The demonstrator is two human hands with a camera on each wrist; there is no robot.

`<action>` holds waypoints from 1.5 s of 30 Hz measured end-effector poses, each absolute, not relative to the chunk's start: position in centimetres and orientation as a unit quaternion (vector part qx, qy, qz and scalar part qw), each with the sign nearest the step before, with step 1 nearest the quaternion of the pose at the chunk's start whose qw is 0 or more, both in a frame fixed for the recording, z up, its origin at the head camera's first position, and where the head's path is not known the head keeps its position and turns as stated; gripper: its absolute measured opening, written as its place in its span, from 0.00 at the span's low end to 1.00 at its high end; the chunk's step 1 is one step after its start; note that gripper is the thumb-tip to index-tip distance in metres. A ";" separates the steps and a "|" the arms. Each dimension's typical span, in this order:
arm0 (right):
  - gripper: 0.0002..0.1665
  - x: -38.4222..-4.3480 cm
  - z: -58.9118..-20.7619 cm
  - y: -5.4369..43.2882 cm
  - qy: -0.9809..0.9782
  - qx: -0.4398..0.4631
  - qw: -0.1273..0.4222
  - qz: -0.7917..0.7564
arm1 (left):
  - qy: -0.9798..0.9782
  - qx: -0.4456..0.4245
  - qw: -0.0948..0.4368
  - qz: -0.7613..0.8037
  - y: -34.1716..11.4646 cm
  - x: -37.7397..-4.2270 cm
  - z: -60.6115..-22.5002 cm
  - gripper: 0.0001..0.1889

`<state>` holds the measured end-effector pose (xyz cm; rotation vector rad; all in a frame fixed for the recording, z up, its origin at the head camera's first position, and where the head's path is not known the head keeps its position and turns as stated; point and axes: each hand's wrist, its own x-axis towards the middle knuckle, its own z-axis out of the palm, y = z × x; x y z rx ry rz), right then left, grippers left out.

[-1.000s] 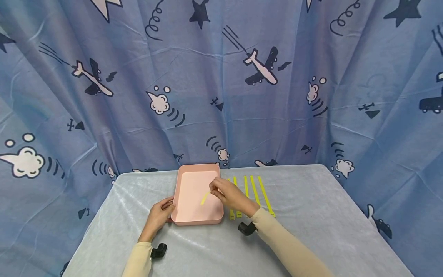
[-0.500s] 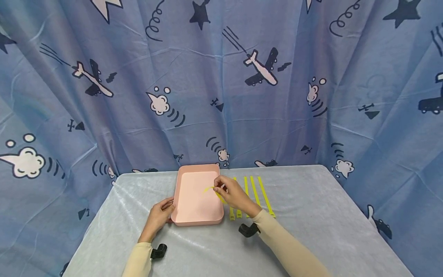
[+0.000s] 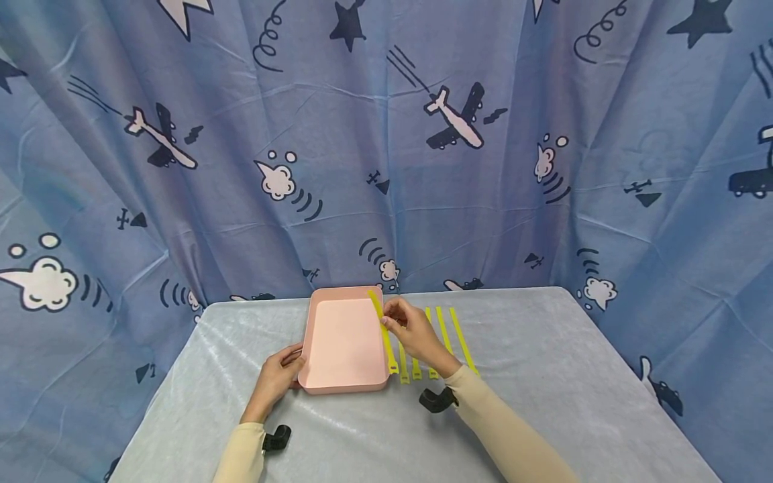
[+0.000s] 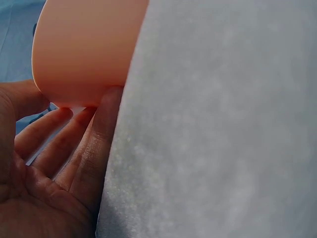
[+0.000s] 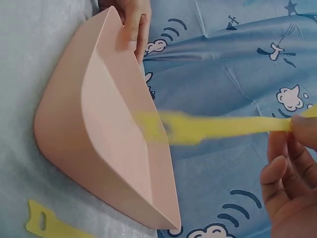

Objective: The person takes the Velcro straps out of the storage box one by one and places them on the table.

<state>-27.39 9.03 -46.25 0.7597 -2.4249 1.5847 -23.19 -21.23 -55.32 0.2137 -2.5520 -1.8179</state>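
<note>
A shallow pink tray [image 3: 344, 345] lies on the table. My left hand [image 3: 274, 377] grips its left side, with the thumb [image 4: 25, 94] at the rim and the fingers against the outer wall. Between thumb and fingertips my right hand [image 3: 413, 330] pinches a yellow cable strap [image 3: 388, 342] with a slotted head. It hangs along the tray's right rim, and in the right wrist view the slotted head [image 5: 171, 128] overlaps the tray. The remaining right-hand fingers [image 5: 297, 173] are loosely curled.
Several more yellow straps [image 3: 462, 341] lie in a row to the right of the tray, partly covered by the right hand. A light grey cloth [image 3: 543, 376] covers the table. Behind it hangs a blue curtain [image 3: 338, 221] with printed planes.
My right hand has moved slightly right and up from over the tray. The strap has swung from lying over the tray to running lengthwise along its right rim. The left hand stays put.
</note>
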 end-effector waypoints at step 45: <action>0.16 -28.2 -48.0 14.9 -0.771 0.056 0.012 0.634 | -0.811 0.064 0.002 -0.582 -21.4 -23.3 -55.4 0.23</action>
